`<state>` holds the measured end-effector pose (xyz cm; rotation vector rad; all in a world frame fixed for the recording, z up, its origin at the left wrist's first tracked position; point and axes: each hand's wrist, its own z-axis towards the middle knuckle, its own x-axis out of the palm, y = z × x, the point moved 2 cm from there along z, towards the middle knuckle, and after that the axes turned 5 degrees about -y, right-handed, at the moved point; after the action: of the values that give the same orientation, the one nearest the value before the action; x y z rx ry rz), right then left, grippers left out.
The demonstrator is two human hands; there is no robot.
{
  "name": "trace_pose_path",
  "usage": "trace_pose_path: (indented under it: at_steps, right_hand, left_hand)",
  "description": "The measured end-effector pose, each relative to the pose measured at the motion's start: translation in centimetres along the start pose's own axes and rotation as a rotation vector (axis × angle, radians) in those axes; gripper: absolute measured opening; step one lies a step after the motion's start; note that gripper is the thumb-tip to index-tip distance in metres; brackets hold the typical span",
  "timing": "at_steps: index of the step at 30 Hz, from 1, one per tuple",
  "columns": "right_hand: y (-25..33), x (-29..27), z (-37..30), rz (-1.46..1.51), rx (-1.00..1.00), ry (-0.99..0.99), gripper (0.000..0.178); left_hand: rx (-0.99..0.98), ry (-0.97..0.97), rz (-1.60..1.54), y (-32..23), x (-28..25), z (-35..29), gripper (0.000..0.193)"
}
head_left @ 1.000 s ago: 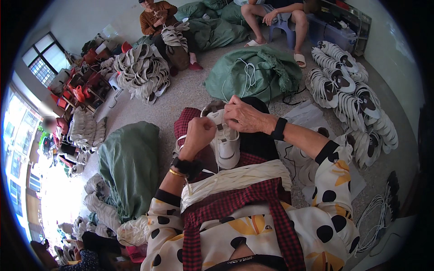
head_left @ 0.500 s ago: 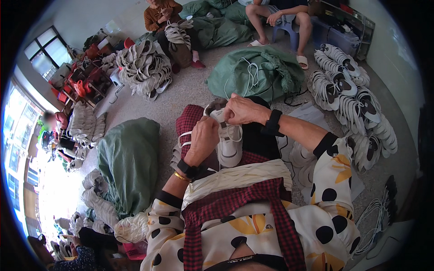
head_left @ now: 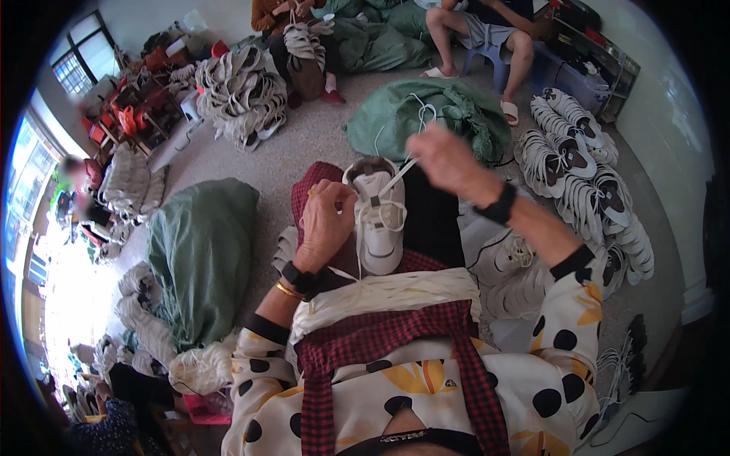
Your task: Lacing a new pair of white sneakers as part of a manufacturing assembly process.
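Observation:
A light grey and white sneaker [head_left: 382, 247] rests in my lap with its toe toward me. White lacing crosses its tongue. My right hand [head_left: 450, 161], blurred by motion, is up to the right of the shoe's opening. It grips a white shoelace [head_left: 398, 177] that runs taut from the upper eyelets. Beside the shoe's left edge, my left hand [head_left: 327, 222] has its fingers curled into a pinch near the collar. What lies between those fingertips is hidden. A bundle of cream laces [head_left: 391, 295] lies across my lap, over the red checked apron [head_left: 380, 334].
A green sack [head_left: 380, 121] with white laces on it stands ahead, another green sack [head_left: 205, 258] at left. Stacked shoes [head_left: 566, 156] line the right side; a shoe pile [head_left: 242, 91] lies far left. Two people sit at the back. Loose laces [head_left: 612, 372] hang at lower right.
My right hand has lifted away from the shoe to the upper right, drawing the lace out straight. My left hand has shifted slightly left, off the tongue to the shoe's side.

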<state>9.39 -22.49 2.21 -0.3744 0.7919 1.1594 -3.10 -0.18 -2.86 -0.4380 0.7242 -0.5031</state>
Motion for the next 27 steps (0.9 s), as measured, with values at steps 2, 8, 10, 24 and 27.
trace_pose_path:
  at_steps: [2,8,10,24,27]
  right_hand:
    - [-4.2,-4.1,-2.2,-0.201,0.156,0.0,0.01]
    - [-14.8,-10.9,-15.7,-0.424,0.375,-0.07,0.012]
    - [-15.7,-10.5,-19.6,-0.413,0.452,0.016,0.012]
    - [2.1,4.2,-4.2,0.129,0.122,0.186,0.02]
    - [1.7,4.6,-4.1,0.216,0.167,0.129,0.025]
  left_hand:
    - [-0.016,0.153,0.047,0.5,-0.3,-0.3,0.008]
    - [-0.087,0.15,0.035,1.4,-0.5,-0.8,0.01]
    - [-0.128,0.154,0.014,1.1,-0.6,-1.1,0.013]
    - [0.419,-0.088,0.323,-0.9,-3.2,1.1,0.012]
    - [0.404,-0.253,0.362,1.5,-6.4,2.3,0.011]
